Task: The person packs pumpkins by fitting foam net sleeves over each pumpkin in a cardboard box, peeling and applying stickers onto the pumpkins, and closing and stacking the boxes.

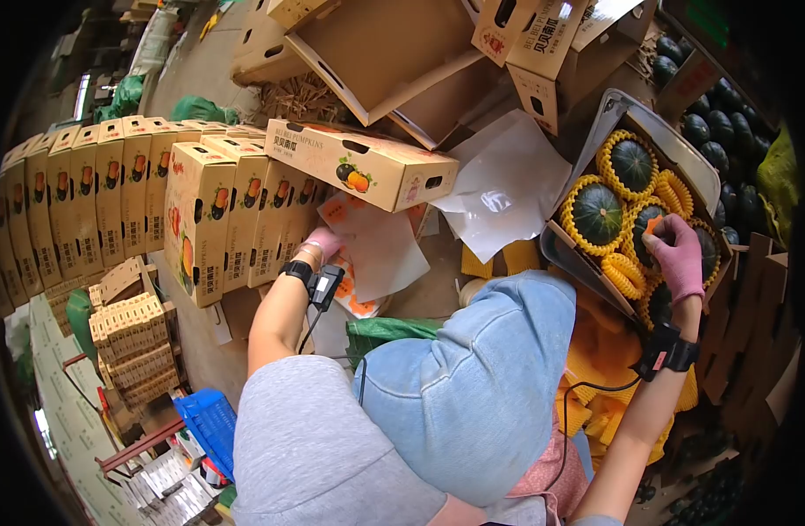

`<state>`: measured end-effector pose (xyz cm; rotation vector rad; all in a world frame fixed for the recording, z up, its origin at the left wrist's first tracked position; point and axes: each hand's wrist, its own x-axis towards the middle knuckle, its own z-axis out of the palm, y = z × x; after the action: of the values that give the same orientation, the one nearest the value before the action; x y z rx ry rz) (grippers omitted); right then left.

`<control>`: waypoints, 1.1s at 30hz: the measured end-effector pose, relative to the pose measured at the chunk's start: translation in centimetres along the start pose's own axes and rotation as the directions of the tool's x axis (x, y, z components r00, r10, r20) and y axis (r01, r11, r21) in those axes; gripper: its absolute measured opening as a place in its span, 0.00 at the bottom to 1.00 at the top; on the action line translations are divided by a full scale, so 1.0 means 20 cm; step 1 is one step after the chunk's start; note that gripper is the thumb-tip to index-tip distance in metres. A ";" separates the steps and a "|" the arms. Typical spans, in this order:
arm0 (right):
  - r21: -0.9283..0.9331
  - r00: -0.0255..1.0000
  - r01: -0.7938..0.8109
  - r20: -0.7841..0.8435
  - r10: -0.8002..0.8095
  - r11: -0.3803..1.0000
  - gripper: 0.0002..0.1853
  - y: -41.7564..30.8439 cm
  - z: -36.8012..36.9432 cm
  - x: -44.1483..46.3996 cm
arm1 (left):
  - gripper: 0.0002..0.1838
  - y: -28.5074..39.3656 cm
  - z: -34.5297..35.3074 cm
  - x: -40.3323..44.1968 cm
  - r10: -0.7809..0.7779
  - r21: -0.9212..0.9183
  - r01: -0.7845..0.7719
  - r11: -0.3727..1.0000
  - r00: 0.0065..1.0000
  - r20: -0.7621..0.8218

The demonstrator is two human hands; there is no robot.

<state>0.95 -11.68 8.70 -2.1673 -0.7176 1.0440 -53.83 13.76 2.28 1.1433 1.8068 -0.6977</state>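
My right hand (680, 254), in a pink glove, pinches a small orange sticker (653, 224) against a dark green pumpkin (645, 235) in a yellow foam net. That pumpkin sits in an open carton (595, 275) among several other netted pumpkins (597, 214), some partly hidden by the hand. Over to the left, my left hand (326, 242), also gloved in pink, is closed at the edge of a pale sticker sheet (383, 250); its fingertips are partly hidden. More sheets with orange stickers (360, 306) lie beneath it.
Printed pumpkin cartons (211, 219) stand in a long row at left, with one carton (359, 167) lying across them. Open cartons (381, 53) are ahead. A white plastic sheet (506, 182) lies between my hands. Loose pumpkins (723, 131) are heaped at right, yellow foam nets (609, 377) below.
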 end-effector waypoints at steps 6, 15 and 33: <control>-0.058 0.977 0.154 -0.137 -0.161 0.986 0.10 0.07 0.05 -0.07 | 0.46 0.03 0.45 -0.20 0.636 0.793 -0.387 0.470 0.772 0.000; -0.261 0.891 0.314 -0.251 -0.378 0.913 0.17 0.02 0.14 -0.21 | 0.13 0.53 0.42 -0.57 0.315 0.886 -0.430 0.171 0.876 0.365; 0.638 0.931 0.158 0.157 -0.328 0.754 0.36 -0.39 0.22 -0.29 | 0.10 1.38 0.20 -1.22 0.751 -0.241 -0.714 -0.657 -0.649 -0.124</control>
<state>-7.39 -9.13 14.97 -1.3433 -0.6365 1.2239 -22.23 11.89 21.58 1.8336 -0.3042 0.7489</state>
